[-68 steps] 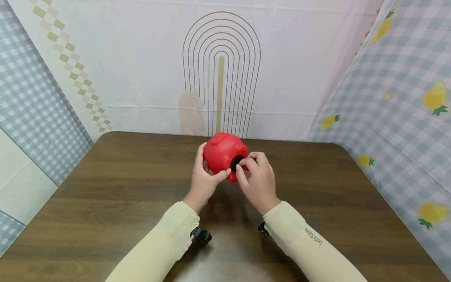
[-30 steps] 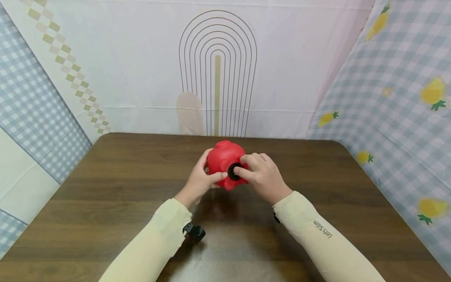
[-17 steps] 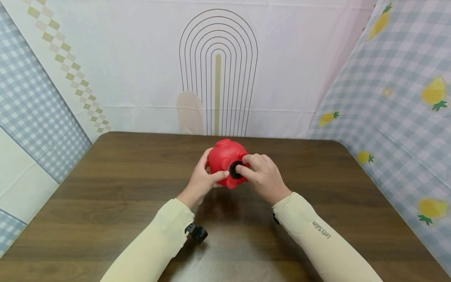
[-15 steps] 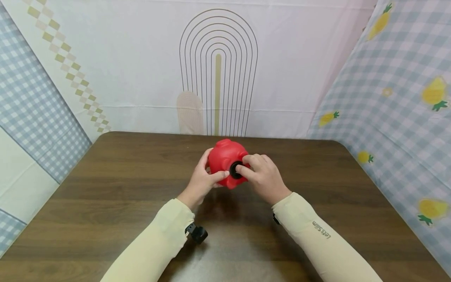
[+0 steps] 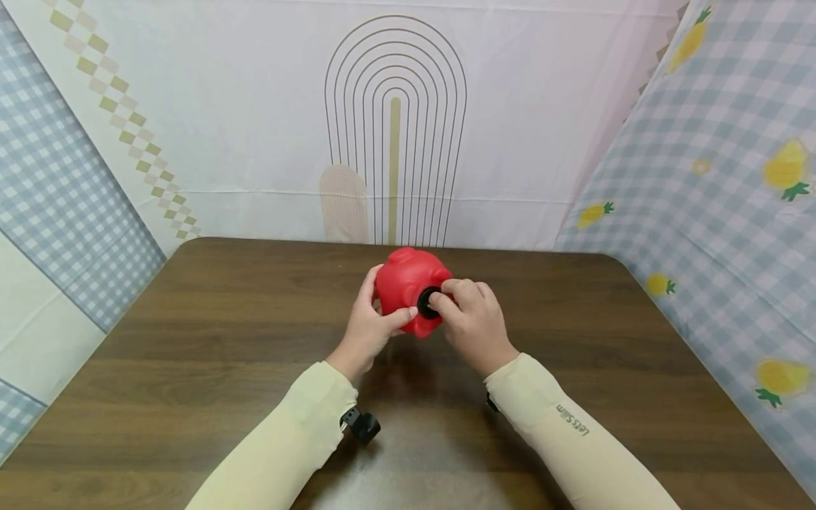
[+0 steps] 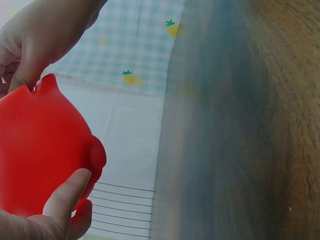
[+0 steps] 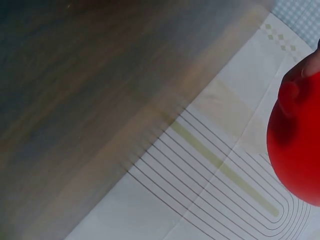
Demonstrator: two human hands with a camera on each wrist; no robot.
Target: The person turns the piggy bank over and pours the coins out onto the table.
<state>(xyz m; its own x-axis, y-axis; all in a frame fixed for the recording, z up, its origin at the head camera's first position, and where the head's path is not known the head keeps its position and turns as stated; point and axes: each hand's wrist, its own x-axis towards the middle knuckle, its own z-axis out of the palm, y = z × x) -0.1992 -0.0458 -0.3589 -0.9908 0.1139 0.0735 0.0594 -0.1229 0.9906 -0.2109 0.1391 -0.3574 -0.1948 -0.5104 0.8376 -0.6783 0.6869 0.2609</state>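
Note:
A rounded red piggy bank [image 5: 406,280] with stubby feet is held above the table, its black plug [image 5: 423,304] facing the right hand. My left hand [image 5: 370,326] grips it from the left, thumb near the plug. The right hand [image 5: 477,326] has its fingers curled, with thumb at the plug and forefinger by a red foot; the exact pinch is partly hidden. In the left wrist view, the left fingers wrap the red body [image 6: 45,145] and the right hand [image 6: 47,35] reaches it from above. Only part of the piggy bank [image 7: 297,150] shows in the right wrist view.
A dark wooden table [image 5: 210,340] lies under both forearms. Behind it hangs a white cloth [image 5: 255,127] with printed arches; a blue checked cloth [image 5: 714,234] with yellow fruit hangs at the right. A small black camera [image 5: 363,426] is strapped to the left wrist.
Compared with half a second ago, the piggy bank has turned and risen slightly. The right thumb has shifted from the plug's middle toward its right side, and the right forearm has moved slightly left.

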